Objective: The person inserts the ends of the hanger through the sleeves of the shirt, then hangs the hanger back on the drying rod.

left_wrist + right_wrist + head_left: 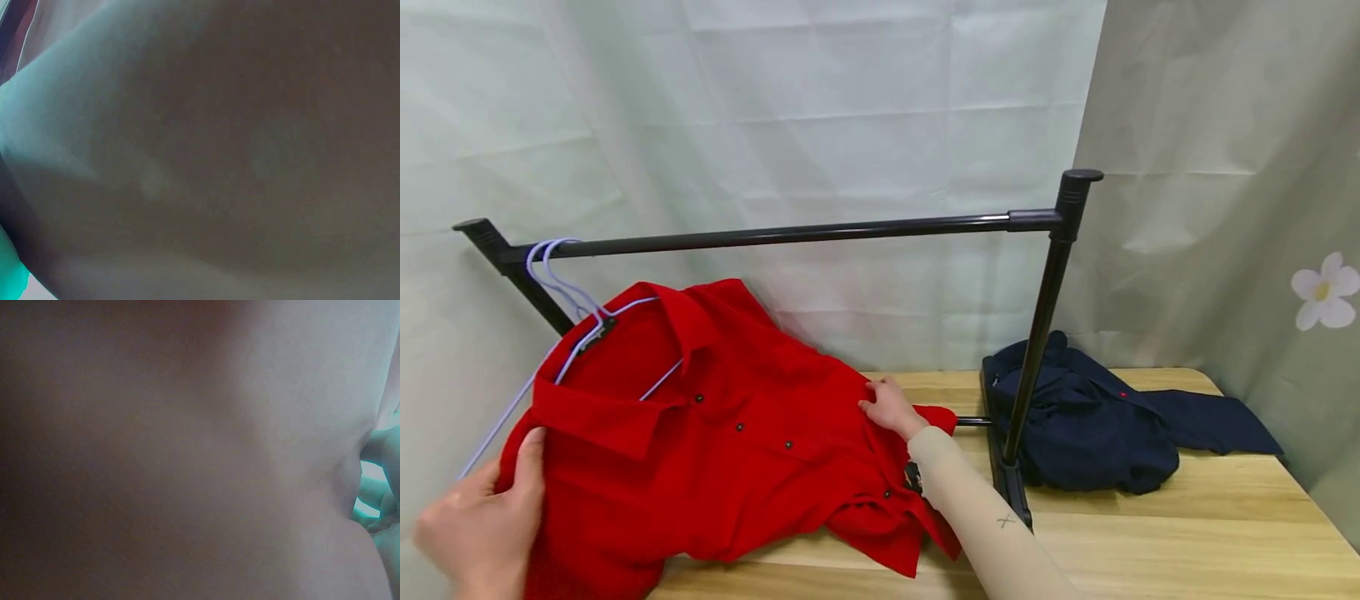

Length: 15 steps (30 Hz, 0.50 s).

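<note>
The red button-up shirt (715, 454) lies toward two o'clock of the left hand (486, 521), which clamps it beside the collar, and nine o'clock of the right hand (895, 408), which pinches its fabric.

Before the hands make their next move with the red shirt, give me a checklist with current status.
1. Left hand grip on the red collared cloth shirt: ok, it pinches the shirt's edge.
2. Right hand grip: cannot tell; it touches the shirt, but some fingers are hidden.
3. Thin lilac hangers hooked over the black tubular rail: ok.
4. Shirt fully seated on a hanger: cannot tell; cloth hides much of it.
5. Crumpled navy cloth garment clear of the shirt: ok, lying apart on the wood-grain table.
6. Wrist views: not ok, skin fills most of both.
</note>
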Tool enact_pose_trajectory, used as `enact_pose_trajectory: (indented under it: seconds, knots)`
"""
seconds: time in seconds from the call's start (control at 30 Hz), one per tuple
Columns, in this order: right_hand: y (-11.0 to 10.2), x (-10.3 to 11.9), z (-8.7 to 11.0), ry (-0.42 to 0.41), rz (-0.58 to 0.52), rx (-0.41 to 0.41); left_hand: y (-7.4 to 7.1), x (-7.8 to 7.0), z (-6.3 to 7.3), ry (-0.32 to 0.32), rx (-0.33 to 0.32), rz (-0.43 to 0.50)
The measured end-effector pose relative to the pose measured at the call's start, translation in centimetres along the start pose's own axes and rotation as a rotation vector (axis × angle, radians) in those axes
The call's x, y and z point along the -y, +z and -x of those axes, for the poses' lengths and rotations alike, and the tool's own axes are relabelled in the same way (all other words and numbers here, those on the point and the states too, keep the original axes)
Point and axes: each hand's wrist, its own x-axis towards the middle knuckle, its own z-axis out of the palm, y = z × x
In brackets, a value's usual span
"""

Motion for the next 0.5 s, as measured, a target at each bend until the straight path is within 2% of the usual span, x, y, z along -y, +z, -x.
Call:
enact_pose_trajectory:
  seconds: [0.13,0.27,0.5]
  knots:
    - [0.0,-0.1,0.1,-0.023,-0.010,-0.007,-0.2,-0.3,0.1,-0.015,0.035,-0.040]
    - [0.0,-0.3,0.1,0.000,-0.040,-0.017,-0.2,-0.5,0.3,-0.004,0.036,-0.058]
    - [-0.6,-0.9,0.1,0.047,-0.042,-0.073,0.3,-1.7,0.3,-0.048,0.046,-0.074]
